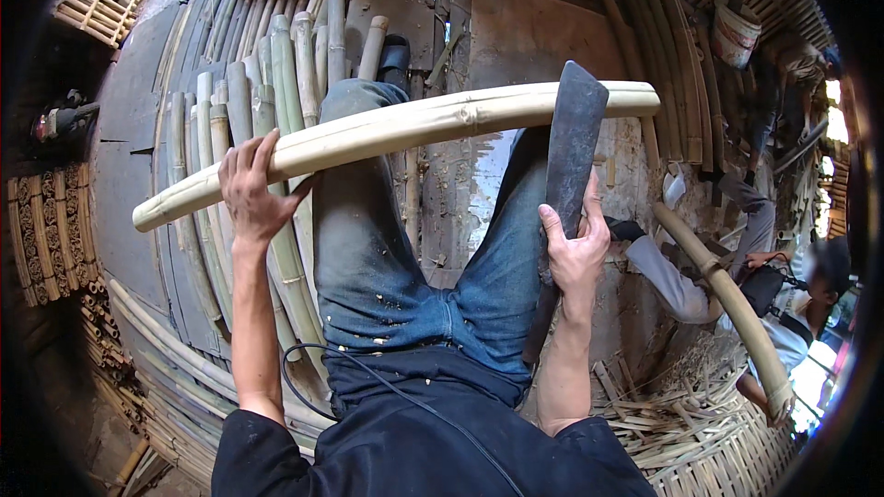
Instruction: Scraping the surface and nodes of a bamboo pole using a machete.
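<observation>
A pale, peeled bamboo pole (396, 126) lies across my raised knees, slanting up from lower left to upper right, with a node partway along. Wrapped over its left part, my left hand (250, 186) has the fingers on top and the thumb near the lower edge. My right hand (578, 244) grips a large dark machete (575, 143) near my right thigh. The broad blade points away from me, and its upper part overlaps the pole near the right end. Below the hand, a dark narrower part of the machete runs down beside my hip.
Several cut bamboo poles (293, 267) lie along my left side. Bundled sticks (55, 230) are stacked at far left. At right, another person (764, 285) sits near a thick bamboo pole (723, 285). Split bamboo strips (681, 423) pile up at lower right. A bucket (735, 32) hangs upper right.
</observation>
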`<control>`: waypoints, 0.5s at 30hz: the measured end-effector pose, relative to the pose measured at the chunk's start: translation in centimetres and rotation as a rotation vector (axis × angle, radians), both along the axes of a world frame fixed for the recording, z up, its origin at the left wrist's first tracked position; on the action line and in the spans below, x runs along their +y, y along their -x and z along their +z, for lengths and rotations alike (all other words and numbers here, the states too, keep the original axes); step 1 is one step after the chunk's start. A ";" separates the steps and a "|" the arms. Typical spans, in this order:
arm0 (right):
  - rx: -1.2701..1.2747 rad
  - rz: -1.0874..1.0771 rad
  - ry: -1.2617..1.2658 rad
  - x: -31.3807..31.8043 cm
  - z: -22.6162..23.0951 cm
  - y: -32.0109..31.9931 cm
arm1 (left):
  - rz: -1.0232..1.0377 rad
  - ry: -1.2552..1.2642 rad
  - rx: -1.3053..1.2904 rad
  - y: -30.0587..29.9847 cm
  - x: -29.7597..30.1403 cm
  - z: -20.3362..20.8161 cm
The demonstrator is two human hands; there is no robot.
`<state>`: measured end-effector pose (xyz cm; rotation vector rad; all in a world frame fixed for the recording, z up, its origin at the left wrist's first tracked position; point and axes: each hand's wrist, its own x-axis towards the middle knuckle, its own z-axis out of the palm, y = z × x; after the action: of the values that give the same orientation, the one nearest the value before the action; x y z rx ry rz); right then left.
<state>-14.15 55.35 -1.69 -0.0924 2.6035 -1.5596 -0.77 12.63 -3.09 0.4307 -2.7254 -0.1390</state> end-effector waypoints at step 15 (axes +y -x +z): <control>-0.099 -0.024 -0.001 0.3 0.2 0.3 | -0.210 -0.034 -0.084 3.3 -2.5 2.1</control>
<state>-14.43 55.67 -1.47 0.0154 2.5386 -1.5289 -4.06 10.15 -0.96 0.1609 -2.8495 -0.2280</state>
